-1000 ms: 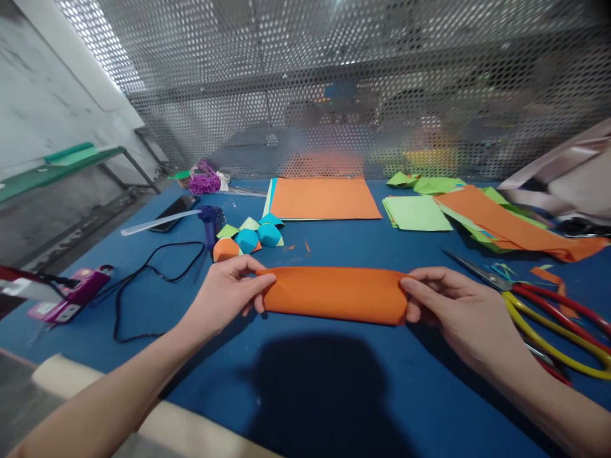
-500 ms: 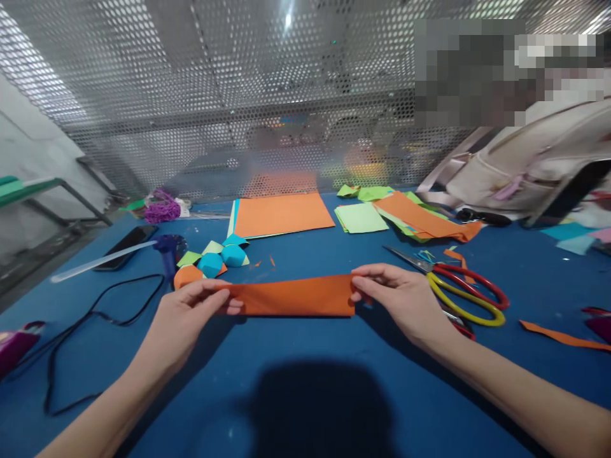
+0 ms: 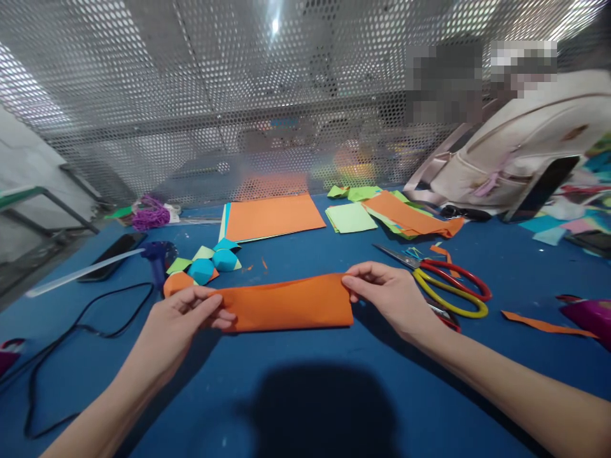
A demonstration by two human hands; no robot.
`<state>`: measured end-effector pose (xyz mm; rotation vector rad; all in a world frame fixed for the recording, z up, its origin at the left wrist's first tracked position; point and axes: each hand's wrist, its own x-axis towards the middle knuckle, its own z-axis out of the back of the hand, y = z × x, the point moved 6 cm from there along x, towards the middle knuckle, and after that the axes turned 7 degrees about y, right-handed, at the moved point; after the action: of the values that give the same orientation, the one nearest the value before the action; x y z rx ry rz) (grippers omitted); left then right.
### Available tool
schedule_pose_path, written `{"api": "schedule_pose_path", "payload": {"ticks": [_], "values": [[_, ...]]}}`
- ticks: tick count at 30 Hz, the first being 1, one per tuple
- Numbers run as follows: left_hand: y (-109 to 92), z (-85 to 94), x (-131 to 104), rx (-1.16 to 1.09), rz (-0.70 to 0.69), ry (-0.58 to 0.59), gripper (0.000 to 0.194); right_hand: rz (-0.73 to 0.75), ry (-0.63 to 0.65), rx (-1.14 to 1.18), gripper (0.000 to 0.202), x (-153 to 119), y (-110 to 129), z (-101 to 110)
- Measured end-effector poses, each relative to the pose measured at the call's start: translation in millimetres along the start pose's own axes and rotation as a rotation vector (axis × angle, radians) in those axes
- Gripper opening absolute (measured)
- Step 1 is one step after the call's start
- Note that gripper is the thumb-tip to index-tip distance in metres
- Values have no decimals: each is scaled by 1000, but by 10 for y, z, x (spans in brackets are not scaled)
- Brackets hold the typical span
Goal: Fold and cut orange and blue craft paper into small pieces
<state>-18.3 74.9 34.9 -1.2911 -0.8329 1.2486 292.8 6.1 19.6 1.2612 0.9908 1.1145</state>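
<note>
Pinching the left end of the orange paper (image 3: 289, 305) between thumb and fingers of the left hand (image 3: 174, 321). Gripping its upper right corner the same way with the right hand (image 3: 389, 296), thumb facing the wearer, the remaining fingers bent in close. Holding the paper lengthwise between both hands, long side across, low over the blue table (image 3: 214, 394); impossible to tell whether touching along the lower edge. Just beyond the left hand, a cluster of folded shapes (image 3: 201, 270) in orange, blue and green. Farther left, a glue gun (image 3: 157, 257) with a long pale stick (image 3: 86, 273) reaching across a dark phone (image 3: 112, 257), and nearer, a looping black cable (image 3: 79, 326). Beside the right hand, open scissors (image 3: 417, 263) with one red and one yellow handle, blades pointing away to the left. Past these to the right, a thin orange strip (image 3: 547, 323). Behind the paper, well apart from it, a stack of sheets (image 3: 274, 219) with orange on top, then pale green squares (image 3: 353, 217), then a heap of scraps (image 3: 405, 216). At the back right, a pale bag (image 3: 515, 152); across the back, perforated metal (image 3: 214, 76).
</note>
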Motion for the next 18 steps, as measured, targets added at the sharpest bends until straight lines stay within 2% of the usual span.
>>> {"api": "schedule_pose_path", "payload": {"ticks": [5,14,18], "values": [[4,-4,-11,-2,12,13,45,-17,-9,-37,29,-10,-15,6],[-35,-5,-39,161,-50,37,35,-25,-1,-49,40,-8,-18,8],[-59,1,-56,86,-61,30,31,-61,-21,-70,45,-53,-15,25]]}}
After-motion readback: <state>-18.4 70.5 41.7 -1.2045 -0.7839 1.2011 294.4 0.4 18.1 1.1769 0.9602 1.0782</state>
